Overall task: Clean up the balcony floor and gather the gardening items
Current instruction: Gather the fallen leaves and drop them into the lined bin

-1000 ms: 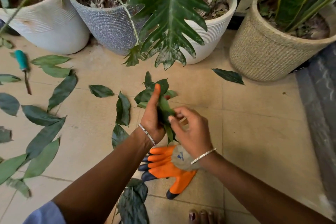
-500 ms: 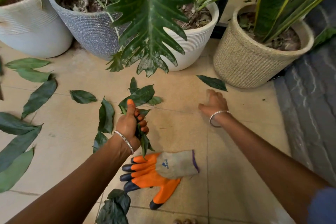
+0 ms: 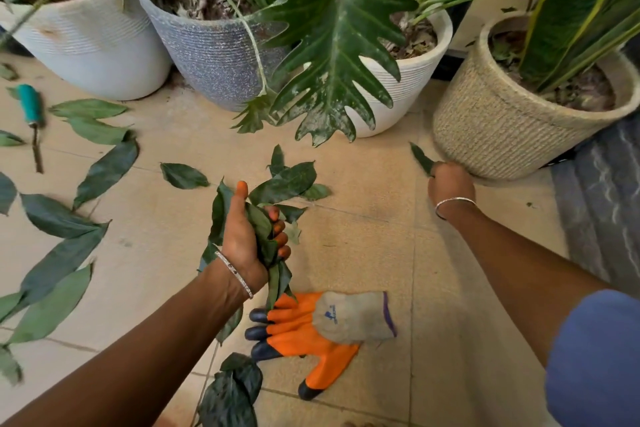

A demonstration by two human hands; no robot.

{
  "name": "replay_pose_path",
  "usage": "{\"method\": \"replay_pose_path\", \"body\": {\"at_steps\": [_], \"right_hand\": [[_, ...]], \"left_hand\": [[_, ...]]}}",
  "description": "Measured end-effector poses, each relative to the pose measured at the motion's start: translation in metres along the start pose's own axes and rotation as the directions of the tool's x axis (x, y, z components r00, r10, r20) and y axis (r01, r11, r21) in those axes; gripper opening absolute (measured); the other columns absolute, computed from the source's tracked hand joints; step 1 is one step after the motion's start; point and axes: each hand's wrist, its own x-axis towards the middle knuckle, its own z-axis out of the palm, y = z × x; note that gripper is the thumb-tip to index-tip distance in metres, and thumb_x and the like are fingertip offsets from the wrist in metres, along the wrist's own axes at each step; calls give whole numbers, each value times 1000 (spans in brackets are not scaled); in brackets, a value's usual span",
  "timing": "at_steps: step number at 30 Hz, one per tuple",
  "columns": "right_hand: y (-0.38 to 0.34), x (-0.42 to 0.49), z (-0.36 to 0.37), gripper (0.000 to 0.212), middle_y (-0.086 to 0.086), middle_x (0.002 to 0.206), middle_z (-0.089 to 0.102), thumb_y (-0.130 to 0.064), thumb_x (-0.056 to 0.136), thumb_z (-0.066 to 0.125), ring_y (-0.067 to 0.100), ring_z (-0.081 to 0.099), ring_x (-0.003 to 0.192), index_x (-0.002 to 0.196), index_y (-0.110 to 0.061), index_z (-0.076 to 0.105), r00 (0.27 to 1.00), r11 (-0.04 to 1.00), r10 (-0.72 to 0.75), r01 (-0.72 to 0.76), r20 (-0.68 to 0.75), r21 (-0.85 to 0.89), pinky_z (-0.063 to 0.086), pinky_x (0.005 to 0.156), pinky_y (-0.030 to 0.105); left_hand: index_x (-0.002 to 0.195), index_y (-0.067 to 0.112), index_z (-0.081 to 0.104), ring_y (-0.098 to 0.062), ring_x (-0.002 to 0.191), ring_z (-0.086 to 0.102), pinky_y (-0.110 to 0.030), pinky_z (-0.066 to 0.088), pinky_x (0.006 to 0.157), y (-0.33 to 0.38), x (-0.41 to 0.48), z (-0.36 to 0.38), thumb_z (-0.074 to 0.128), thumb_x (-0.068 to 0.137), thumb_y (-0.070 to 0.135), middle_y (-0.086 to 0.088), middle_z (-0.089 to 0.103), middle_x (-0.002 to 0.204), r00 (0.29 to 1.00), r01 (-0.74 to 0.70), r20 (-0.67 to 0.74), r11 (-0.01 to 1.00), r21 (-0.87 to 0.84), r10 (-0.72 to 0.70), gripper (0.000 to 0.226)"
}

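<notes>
The right hand (image 3: 450, 184), flat and reaching a moment ago, has now closed on the lone dark green leaf (image 3: 420, 158) beside the woven beige pot (image 3: 491, 135). I'd say it will join the bunch of green leaves (image 3: 287, 177) clutched in the left hand (image 3: 239, 236). The small blue logo on the orange-and-grey glove (image 3: 311, 333) is too blurred to read.

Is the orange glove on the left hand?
No, the orange glove lies on the floor; the bare left hand grips a bunch of leaves.
</notes>
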Motion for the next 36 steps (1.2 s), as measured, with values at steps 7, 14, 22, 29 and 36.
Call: {"method": "replay_pose_path", "body": {"at_steps": [7,14,22,29,36], "right_hand": [[-46,-43,-33,7,11,79,69,-16,79,68,29,63,76,81,-9,69,994,888,62,-15,-87,460,45,67,30],[-156,-170,-89,12,-8,68,68,-9,76,73,3,62,61,76,-21,70,960,549,-267,82,82,832,50,59,15],[-182,-185,-77,6,-6,79,75,-23,83,73,11,70,75,86,-21,77,828,416,-504,-18,247,909,59,73,33],[-191,-135,-30,21,-6,91,68,-21,83,72,10,63,80,103,-20,69,911,732,-380,193,157,654,55,76,32],[-225,-119,7,21,7,101,59,-33,84,72,28,55,98,94,-16,65,855,816,-502,420,129,397,48,79,39]], "left_hand": [[68,18,54,-12,39,30,-21,28,41,-2,-5,0,62,84,60,3,33,52,997,8,-80,994,109,1,47],[94,22,74,-11,44,36,-22,34,42,-6,-15,4,69,77,65,2,39,60,997,-82,9,966,244,82,47],[68,12,55,-16,41,56,-20,42,41,-5,-6,-28,64,92,42,-8,61,65,944,-120,-272,961,250,188,40],[71,13,50,-13,40,59,-26,51,49,2,-16,-54,58,97,40,0,50,47,916,-180,-354,982,62,190,38],[68,15,54,-17,41,49,-26,46,43,8,-24,-74,64,91,49,-3,47,53,924,-79,-369,993,83,104,42]]}}
